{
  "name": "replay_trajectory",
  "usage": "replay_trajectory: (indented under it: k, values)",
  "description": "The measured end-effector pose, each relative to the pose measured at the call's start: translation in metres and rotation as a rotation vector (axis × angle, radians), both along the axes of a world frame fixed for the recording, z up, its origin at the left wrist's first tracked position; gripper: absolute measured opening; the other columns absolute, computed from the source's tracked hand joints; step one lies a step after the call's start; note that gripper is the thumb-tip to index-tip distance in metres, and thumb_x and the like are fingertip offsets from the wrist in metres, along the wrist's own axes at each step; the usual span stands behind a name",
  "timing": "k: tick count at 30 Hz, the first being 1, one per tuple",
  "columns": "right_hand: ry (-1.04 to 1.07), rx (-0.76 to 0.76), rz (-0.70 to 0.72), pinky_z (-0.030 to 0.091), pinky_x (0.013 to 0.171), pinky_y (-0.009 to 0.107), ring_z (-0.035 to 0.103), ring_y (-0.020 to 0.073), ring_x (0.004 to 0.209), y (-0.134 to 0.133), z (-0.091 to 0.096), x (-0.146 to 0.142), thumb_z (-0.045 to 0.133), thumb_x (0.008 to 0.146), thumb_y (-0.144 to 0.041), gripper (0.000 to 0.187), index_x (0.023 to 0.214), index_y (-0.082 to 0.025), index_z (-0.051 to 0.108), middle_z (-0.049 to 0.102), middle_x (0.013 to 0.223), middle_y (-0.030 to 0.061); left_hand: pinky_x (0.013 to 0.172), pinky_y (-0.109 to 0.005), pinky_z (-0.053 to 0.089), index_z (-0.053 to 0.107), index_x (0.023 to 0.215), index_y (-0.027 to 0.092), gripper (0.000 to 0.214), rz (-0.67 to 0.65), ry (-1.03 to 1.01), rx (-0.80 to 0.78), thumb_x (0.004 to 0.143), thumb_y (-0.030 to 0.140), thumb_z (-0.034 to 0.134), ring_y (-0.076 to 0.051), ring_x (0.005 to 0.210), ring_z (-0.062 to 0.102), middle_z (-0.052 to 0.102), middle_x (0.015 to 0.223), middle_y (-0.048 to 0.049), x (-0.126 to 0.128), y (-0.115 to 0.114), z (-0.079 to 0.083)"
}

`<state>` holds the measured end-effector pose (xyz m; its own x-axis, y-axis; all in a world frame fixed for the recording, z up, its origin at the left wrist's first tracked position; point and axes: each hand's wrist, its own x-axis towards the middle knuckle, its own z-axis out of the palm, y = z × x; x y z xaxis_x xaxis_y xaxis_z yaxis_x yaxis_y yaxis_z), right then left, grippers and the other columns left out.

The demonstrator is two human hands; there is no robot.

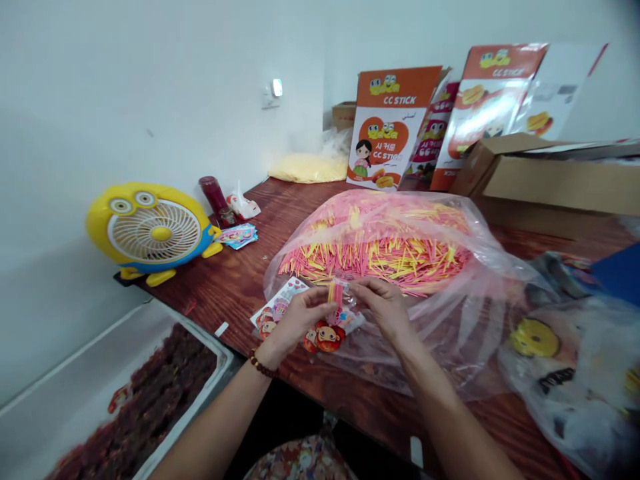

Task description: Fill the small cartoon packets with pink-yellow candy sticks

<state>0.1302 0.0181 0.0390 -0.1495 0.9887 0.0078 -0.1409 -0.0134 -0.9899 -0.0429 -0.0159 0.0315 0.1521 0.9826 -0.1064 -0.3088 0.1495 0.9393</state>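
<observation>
My left hand (295, 319) and my right hand (383, 307) meet above the wooden table (240, 287), both pinched on a small clear printed packet (336, 320) with a few pink and yellow sticks (334, 291) poking out of its top. The packet shows red cartoon figures at its bottom. More printed packets (274, 310) lie flat under my left hand. Just behind my hands sits a large clear plastic bag (380, 250) heaped with pink and yellow sticks.
A yellow cartoon desk fan (150, 230) stands at the left edge. Orange CC Stick display boxes (390, 127) lean on the back wall. A brown carton (550, 173) is at the right, plastic bags (575, 373) nearer. A white bin (150, 400) of dark packets sits below left.
</observation>
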Motion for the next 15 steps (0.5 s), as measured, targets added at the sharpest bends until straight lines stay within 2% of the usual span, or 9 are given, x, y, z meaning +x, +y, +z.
replay_trajectory:
  k: [3, 8, 12, 15]
  values:
    - [0.062, -0.042, -0.019, 0.054, 0.056, 0.028, 0.060, 0.0146, 0.058, -0.006, -0.005, -0.006, 0.079, 0.065, -0.049, 0.031, 0.072, -0.020, 0.069, 0.067, 0.068, 0.0000, 0.065, -0.025, 0.047, 0.072, 0.082, 0.013, 0.032, -0.021, 0.073, -0.036, 0.064, 0.036, 0.086, -0.011, 0.062, 0.059, 0.069, 0.072, -0.0005, -0.003, -0.010, -0.007]
    - [0.125, -0.103, 0.083, 0.056, 0.060, 0.028, 0.063, 0.0144, 0.062, -0.016, -0.012, -0.011, 0.082, 0.064, -0.047, 0.035, 0.079, -0.020, 0.066, 0.068, 0.074, -0.0012, 0.063, -0.023, 0.044, 0.070, 0.078, 0.013, 0.031, 0.042, 0.204, 0.020, 0.063, 0.036, 0.084, -0.011, 0.062, 0.057, 0.068, 0.071, 0.0006, -0.009, -0.020, -0.011]
    - [0.070, -0.048, 0.167, 0.054, 0.055, 0.026, 0.058, 0.0121, 0.059, -0.020, -0.016, -0.015, 0.081, 0.066, -0.047, 0.034, 0.073, -0.019, 0.063, 0.063, 0.070, -0.0031, 0.057, -0.023, 0.038, 0.068, 0.069, 0.013, 0.028, 0.033, 0.339, 0.058, 0.069, 0.039, 0.078, -0.010, 0.056, 0.050, 0.062, 0.062, 0.0020, -0.014, -0.023, -0.016]
    - [-0.007, -0.012, 0.158, 0.052, 0.052, 0.025, 0.055, 0.0124, 0.058, -0.026, -0.021, -0.016, 0.078, 0.068, -0.048, 0.034, 0.068, -0.019, 0.060, 0.058, 0.063, -0.0035, 0.058, -0.023, 0.039, 0.068, 0.071, 0.013, 0.029, 0.024, 0.321, 0.050, 0.067, 0.040, 0.078, -0.010, 0.057, 0.051, 0.062, 0.064, 0.0020, -0.015, -0.029, -0.020]
